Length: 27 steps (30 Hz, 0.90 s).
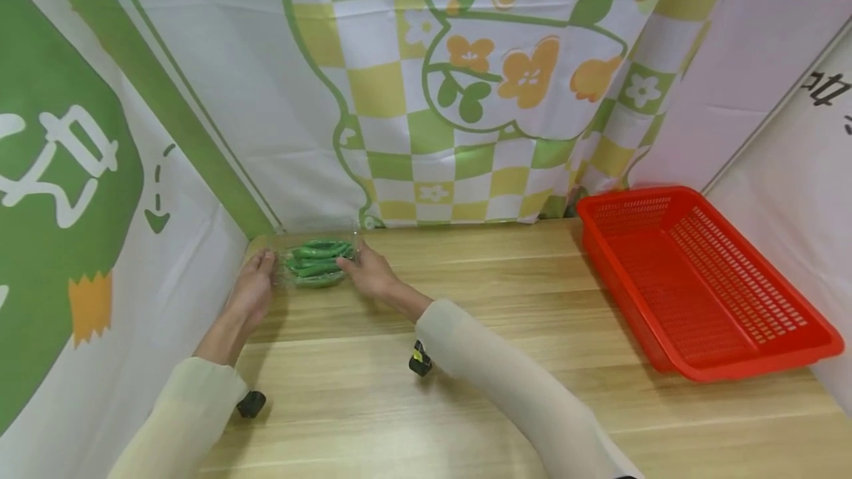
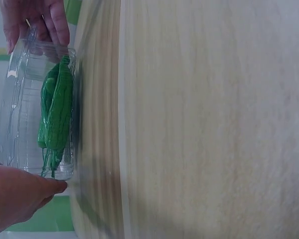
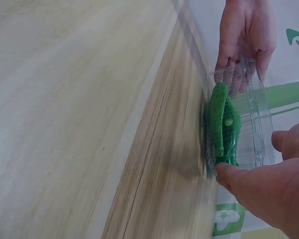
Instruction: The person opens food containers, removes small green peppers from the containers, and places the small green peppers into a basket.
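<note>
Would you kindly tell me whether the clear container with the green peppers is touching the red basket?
Apart: the head view shows a broad stretch of bare wooden tabletop between the clear container and the red basket.

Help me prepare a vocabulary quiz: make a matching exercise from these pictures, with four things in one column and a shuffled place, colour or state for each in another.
Things
1. Basket
2. Vegetables
3. Container
4. Checkered cloth

Descriptions
A. Clear, held between the left hand and the right hand
B. Hanging beyond the table
C. Red, toward the table's right side
D. Green, lying inside the container

Right pairs: 1-C, 2-D, 3-A, 4-B
</note>
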Available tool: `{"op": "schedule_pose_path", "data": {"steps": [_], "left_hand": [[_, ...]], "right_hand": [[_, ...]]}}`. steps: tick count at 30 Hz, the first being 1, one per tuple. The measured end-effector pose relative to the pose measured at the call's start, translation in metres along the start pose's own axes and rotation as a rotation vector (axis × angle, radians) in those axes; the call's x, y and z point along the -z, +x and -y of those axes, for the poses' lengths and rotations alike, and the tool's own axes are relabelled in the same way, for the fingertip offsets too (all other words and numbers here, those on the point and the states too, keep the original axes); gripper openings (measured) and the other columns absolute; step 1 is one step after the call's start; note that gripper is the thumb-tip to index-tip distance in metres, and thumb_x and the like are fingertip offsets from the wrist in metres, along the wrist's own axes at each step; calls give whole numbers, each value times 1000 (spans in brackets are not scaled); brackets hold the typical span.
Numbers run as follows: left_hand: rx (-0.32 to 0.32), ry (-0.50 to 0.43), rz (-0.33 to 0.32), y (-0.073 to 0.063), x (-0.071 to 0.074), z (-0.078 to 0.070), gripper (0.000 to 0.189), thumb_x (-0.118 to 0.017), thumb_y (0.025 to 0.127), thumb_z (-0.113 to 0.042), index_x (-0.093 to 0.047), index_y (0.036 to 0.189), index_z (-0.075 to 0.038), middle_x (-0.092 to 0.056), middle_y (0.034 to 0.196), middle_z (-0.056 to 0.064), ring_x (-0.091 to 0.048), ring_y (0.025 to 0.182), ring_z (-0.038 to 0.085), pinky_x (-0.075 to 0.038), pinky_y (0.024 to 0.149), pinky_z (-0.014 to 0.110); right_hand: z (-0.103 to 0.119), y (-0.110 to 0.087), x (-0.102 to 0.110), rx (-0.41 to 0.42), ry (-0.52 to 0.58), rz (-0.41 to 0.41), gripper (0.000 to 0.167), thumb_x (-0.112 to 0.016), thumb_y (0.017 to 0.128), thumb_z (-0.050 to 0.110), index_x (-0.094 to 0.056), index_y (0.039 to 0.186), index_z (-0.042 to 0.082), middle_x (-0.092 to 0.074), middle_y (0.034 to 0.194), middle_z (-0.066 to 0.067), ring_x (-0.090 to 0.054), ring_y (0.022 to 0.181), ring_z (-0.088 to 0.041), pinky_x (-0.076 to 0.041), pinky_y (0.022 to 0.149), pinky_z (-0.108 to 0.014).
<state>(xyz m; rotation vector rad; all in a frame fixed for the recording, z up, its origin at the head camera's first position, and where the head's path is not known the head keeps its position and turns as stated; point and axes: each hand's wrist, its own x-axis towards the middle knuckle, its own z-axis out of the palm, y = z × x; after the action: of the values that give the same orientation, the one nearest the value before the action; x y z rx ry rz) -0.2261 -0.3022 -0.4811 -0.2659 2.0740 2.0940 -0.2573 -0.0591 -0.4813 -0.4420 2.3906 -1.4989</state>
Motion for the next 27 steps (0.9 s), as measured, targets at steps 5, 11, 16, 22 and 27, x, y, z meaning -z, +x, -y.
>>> {"op": "schedule_pose_path", "data": {"steps": [5, 11, 16, 22, 27], "left_hand": [[-4, 19, 14, -7, -9, -1, 70, -15, 116, -37, 27, 161, -5, 23, 174, 13, 19, 161, 30, 10, 132, 47], [-27, 38, 29, -14, -22, -1, 70, -16, 117, -37, 26, 162, -4, 22, 174, 16, 17, 161, 33, 7, 133, 49], [-36, 43, 51, -22, -35, -4, 69, -17, 117, -36, 26, 163, -5, 22, 174, 16, 17, 161, 34, 6, 133, 50], [-45, 40, 95, -31, -53, -8, 71, -19, 117, -35, 27, 162, -6, 25, 174, 14, 19, 161, 34, 7, 133, 52], [-55, 43, 147, -39, -69, -9, 71, -20, 118, -35, 28, 162, -6, 25, 173, 15, 23, 160, 34, 9, 132, 53]], "right_hand": [[-2, -8, 8, 47, -30, -1, 77, -53, 113, 33, -6, 171, 16, -65, 139, -27, -69, 118, -36, -60, 94, -45], [-4, -21, 21, 34, -17, 1, 73, -52, 113, 35, -16, 170, 10, -54, 153, -28, -56, 140, -37, -51, 116, -48], [-3, -32, 34, 26, 27, 16, 71, -53, 113, 34, -17, 170, 13, -53, 153, -30, -63, 133, -36, -54, 113, -48], [-6, -51, 52, 0, 47, 41, 74, -51, 113, 36, -15, 169, 3, -44, 161, -29, -51, 145, -38, -47, 120, -47], [-12, -69, 65, -38, 38, 32, 77, -52, 113, 36, -14, 166, -5, -39, 163, -29, -44, 150, -39, -43, 123, -48]]}}
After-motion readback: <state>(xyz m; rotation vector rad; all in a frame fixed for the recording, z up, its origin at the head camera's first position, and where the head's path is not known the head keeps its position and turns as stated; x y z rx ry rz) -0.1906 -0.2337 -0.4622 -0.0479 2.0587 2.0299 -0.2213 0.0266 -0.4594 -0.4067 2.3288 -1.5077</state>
